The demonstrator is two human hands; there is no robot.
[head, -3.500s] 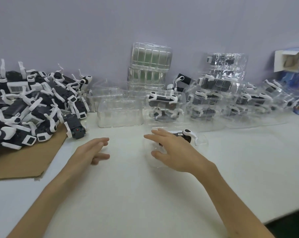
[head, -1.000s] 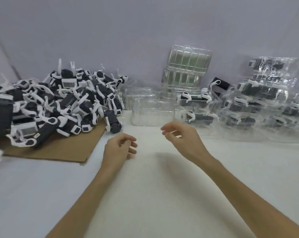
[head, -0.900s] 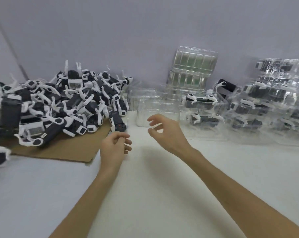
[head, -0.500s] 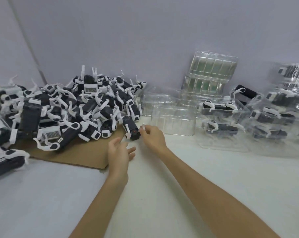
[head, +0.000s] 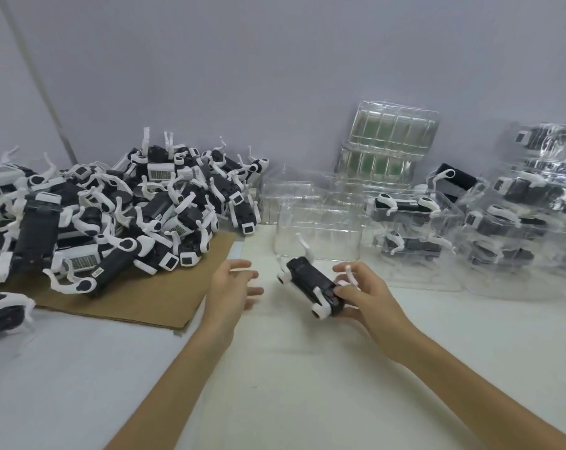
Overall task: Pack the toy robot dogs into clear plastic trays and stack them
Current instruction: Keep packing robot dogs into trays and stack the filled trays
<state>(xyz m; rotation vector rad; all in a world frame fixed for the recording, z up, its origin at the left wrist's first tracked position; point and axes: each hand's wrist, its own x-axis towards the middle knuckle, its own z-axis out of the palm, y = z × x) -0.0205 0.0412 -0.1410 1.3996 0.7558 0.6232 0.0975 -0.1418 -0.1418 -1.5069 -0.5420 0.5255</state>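
Hands: right hand (head: pixel 366 295) grips one toy robot dog (head: pixel 312 284) by its end above the desk (head: pixel 307 384), left hand (head: pixel 233 285) open beside it, empty clear tray (head: pixel 317 232) just beyond; one-end grip risks thin white legs snagging the tray rim.

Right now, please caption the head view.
Right hand grips a toy robot dog near clear trays; left hand open.
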